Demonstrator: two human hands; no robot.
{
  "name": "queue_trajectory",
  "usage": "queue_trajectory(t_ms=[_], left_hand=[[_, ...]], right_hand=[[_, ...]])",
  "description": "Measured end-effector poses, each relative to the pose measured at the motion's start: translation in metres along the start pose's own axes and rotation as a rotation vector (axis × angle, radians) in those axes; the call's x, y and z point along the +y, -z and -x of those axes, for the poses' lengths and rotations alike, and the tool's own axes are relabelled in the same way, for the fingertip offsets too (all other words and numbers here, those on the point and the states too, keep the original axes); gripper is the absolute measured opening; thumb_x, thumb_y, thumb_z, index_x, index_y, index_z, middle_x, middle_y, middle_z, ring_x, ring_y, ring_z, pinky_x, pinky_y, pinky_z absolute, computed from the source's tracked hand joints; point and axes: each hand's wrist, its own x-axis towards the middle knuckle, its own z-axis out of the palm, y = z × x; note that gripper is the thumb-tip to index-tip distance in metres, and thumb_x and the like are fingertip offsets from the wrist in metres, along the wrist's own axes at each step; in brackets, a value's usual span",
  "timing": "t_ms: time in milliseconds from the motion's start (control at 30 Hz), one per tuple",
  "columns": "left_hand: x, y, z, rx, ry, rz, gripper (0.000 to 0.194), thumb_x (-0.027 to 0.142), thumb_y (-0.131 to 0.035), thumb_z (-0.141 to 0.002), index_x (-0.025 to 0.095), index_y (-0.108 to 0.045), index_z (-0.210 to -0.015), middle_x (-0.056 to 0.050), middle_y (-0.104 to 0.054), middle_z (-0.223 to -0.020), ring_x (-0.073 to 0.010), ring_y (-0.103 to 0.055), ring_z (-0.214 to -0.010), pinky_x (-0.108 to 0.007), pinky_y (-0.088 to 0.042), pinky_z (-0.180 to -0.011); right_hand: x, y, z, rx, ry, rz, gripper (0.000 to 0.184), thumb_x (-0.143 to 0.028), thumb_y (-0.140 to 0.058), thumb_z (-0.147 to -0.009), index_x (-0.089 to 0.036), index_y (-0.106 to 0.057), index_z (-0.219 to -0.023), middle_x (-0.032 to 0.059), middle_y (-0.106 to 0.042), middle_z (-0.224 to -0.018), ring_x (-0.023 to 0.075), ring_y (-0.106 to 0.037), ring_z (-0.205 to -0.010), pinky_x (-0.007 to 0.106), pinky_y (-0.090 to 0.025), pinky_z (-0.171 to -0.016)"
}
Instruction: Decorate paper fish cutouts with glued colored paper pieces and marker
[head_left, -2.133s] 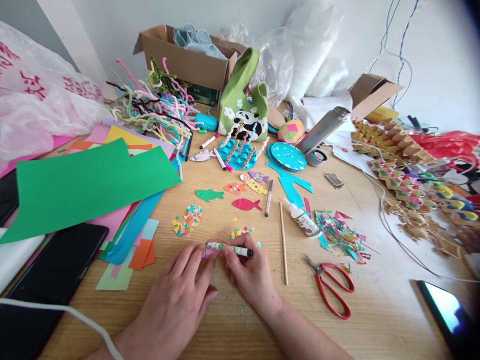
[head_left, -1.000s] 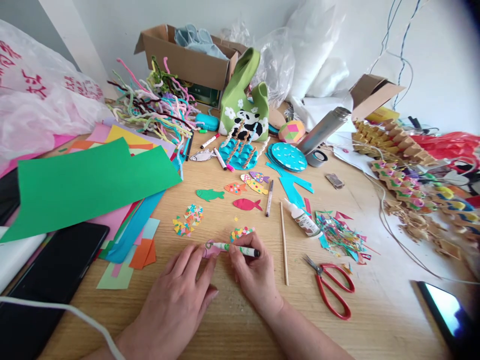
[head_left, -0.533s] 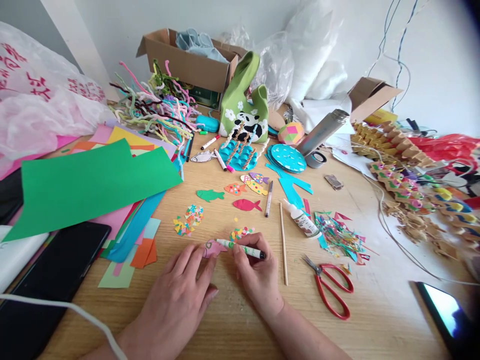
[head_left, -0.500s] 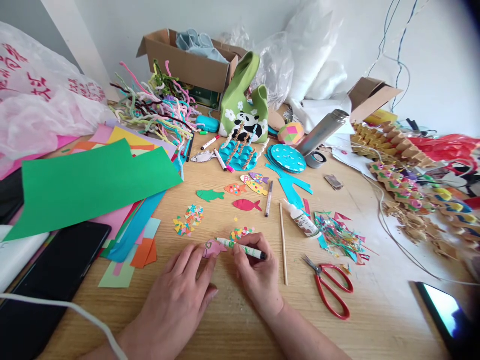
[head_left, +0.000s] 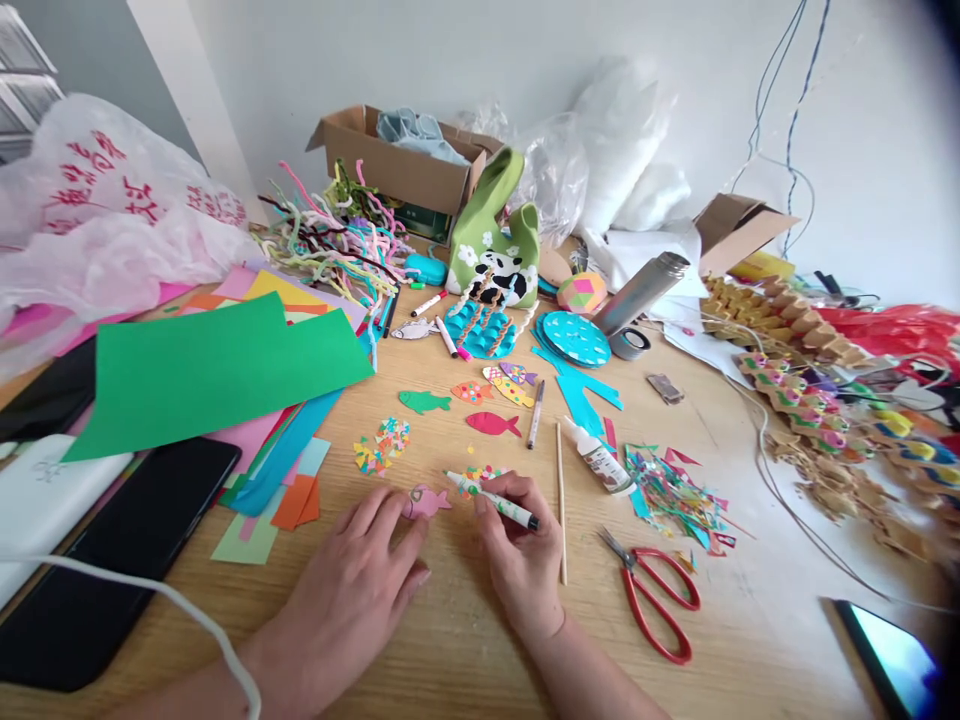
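A pink paper fish with drawn lines near its head lies on the wooden table. My left hand rests over its left part, fingers spread and pressing it down, thumb apart. Between the thumb and fingers of my right hand is a white marker with a green tip and a black end. That tip hovers off the fish, above and right of its tail. Just behind it is a pile of colored paper dots. Cut paper fish lie farther back, among them a red fish and a green fish.
Red-handled scissors, a wooden stick and a glue bottle lie to the right, near paper scraps. Green paper tops a stack on the left, beside a black phone. A green panda bag stands behind.
The marker tip has lifted away from the pink fish and shifted slightly right. My left hand stays on the fish. The whole view has tilted up a little.
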Motion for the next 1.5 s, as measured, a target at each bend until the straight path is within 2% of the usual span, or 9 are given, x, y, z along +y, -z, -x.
queue_trajectory(t_ms=[233,400,500,633,967,1167,1267,1367,1500], left_hand=[[-0.008,-0.003,-0.001,0.128,-0.035,0.100,0.030,0.020,-0.053,-0.094,0.021,-0.061,-0.123,-0.008,-0.063,-0.119,-0.0263,-0.054,-0.118,-0.046,-0.049,-0.102],[-0.012,0.008,-0.008,0.270,-0.081,0.160,0.019,0.015,-0.048,-0.096,0.019,-0.067,-0.099,-0.005,-0.067,-0.099,-0.0208,-0.058,-0.101,-0.039,-0.048,-0.098],[-0.014,0.012,-0.010,0.354,-0.088,0.186,0.021,0.014,-0.048,-0.096,0.018,-0.063,-0.083,-0.003,-0.065,-0.082,-0.0190,-0.057,-0.087,-0.036,-0.049,-0.087],[-0.018,0.013,-0.011,0.404,-0.043,0.206,0.030,0.016,-0.048,-0.097,0.020,-0.053,-0.067,0.000,-0.056,-0.065,-0.0167,-0.053,-0.073,-0.029,-0.045,-0.067],[-0.032,0.016,-0.011,0.356,-0.079,0.553,0.040,0.023,-0.030,-0.103,0.019,-0.061,-0.078,0.002,-0.049,-0.061,-0.0157,-0.051,-0.068,-0.029,-0.042,-0.066],[-0.029,0.022,-0.015,0.249,-0.055,0.509,0.039,0.022,-0.032,-0.103,0.020,-0.062,-0.078,0.000,-0.059,-0.067,-0.0168,-0.054,-0.073,-0.030,-0.044,-0.070],[-0.028,0.029,-0.019,0.170,-0.034,0.386,0.027,0.020,-0.045,-0.099,0.020,-0.064,-0.080,-0.001,-0.065,-0.078,-0.0187,-0.058,-0.083,-0.031,-0.046,-0.074],[-0.034,0.030,-0.025,0.178,-0.060,0.270,0.014,0.013,-0.054,-0.092,0.019,-0.066,-0.088,-0.002,-0.067,-0.084,-0.0204,-0.059,-0.087,-0.033,-0.046,-0.076],[-0.044,0.018,-0.029,0.225,-0.099,0.267,0.020,0.002,-0.054,-0.086,0.018,-0.066,-0.086,-0.002,-0.066,-0.082,-0.0196,-0.059,-0.085,-0.032,-0.048,-0.077]], right_hand=[[-0.001,0.007,-0.003,0.071,0.003,0.012,0.022,-0.041,-0.069,-0.085,-0.020,-0.062,-0.080,0.0011,-0.058,-0.072,0.0133,-0.052,-0.058,0.024,-0.042,-0.049],[0.001,0.010,-0.005,0.092,0.015,-0.008,0.022,-0.041,-0.070,-0.085,-0.019,-0.063,-0.081,0.0010,-0.058,-0.073,0.0124,-0.052,-0.058,0.023,-0.041,-0.048],[0.002,0.009,-0.004,0.093,-0.030,-0.034,0.027,-0.045,-0.071,-0.083,-0.019,-0.063,-0.082,0.0006,-0.059,-0.074,0.0097,-0.047,-0.051,0.022,-0.038,-0.044],[0.001,0.007,-0.003,0.032,-0.160,-0.119,0.036,-0.054,-0.069,-0.082,-0.019,-0.059,-0.083,-0.0054,-0.050,-0.057,0.0081,-0.039,-0.042,0.020,-0.031,-0.037],[0.008,0.005,-0.001,-0.160,-0.119,-0.137,0.030,-0.048,-0.064,-0.089,-0.020,-0.057,-0.080,-0.0065,-0.046,-0.056,0.0076,-0.038,-0.042,0.021,-0.030,-0.039],[0.007,0.000,0.002,-0.230,-0.174,-0.154,0.028,-0.046,-0.063,-0.089,-0.019,-0.058,-0.083,-0.0062,-0.047,-0.058,0.0071,-0.037,-0.041,0.020,-0.031,-0.037],[0.005,-0.004,0.002,-0.225,-0.234,-0.200,0.030,-0.048,-0.063,-0.087,-0.020,-0.056,-0.081,-0.0066,-0.047,-0.056,0.0082,-0.041,-0.041,0.020,-0.035,-0.037],[0.003,-0.007,0.001,-0.230,-0.272,-0.193,0.029,-0.046,-0.066,-0.083,-0.020,-0.055,-0.080,-0.0069,-0.049,-0.057,0.0081,-0.043,-0.040,0.020,-0.037,-0.037],[0.002,-0.011,0.002,-0.224,-0.317,-0.120,0.023,-0.038,-0.067,-0.076,-0.020,-0.053,-0.077,-0.0080,-0.049,-0.055,0.0072,-0.042,-0.037,0.020,-0.037,-0.035]])
